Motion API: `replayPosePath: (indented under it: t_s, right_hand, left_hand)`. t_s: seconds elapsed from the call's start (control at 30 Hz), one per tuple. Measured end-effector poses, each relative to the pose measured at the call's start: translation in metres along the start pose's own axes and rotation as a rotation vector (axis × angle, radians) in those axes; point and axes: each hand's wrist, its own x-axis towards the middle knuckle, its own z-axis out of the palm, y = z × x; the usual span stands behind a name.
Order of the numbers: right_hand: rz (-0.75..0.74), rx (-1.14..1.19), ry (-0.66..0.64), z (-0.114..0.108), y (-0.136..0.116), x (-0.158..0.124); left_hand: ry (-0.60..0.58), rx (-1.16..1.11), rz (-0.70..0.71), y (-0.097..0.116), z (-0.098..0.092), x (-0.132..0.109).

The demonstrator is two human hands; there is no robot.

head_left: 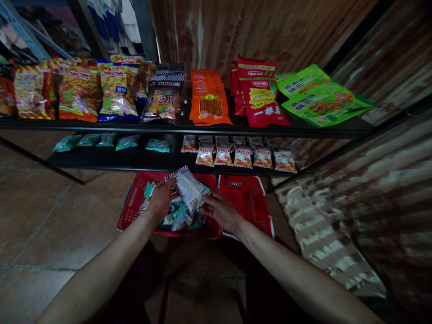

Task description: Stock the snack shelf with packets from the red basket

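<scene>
A silvery-white snack bag [189, 189] with a striped top edge is held tilted over a red basket [130, 211], its printed back facing me. My left hand [161, 198] grips its upper left edge, fingers partly behind it. At its lower right corner, my right hand [221, 210] closes its fingers on the bag. Beneath, the basket holds several small teal-and-white snack packets [180, 216], partly covered by the bag and my hands.
Just ahead, the lower black shelf carries teal packets [126, 142] at left and orange-white packets [243, 156] at right. Larger snack bags [118, 92] line the upper shelf [209, 131]. A second red basket [261, 202] adjoins the first; corrugated curtain-like material [324, 225] stands at right.
</scene>
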Motion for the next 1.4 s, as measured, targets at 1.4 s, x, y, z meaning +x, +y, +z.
replayPosePath:
  t_s: [1.4]
  right_hand:
    - [-0.214,-0.079,0.139,-0.001,-0.005,-0.001]
  left_hand:
    - [-0.217,0.035,-0.139,-0.029,0.000,-0.017]
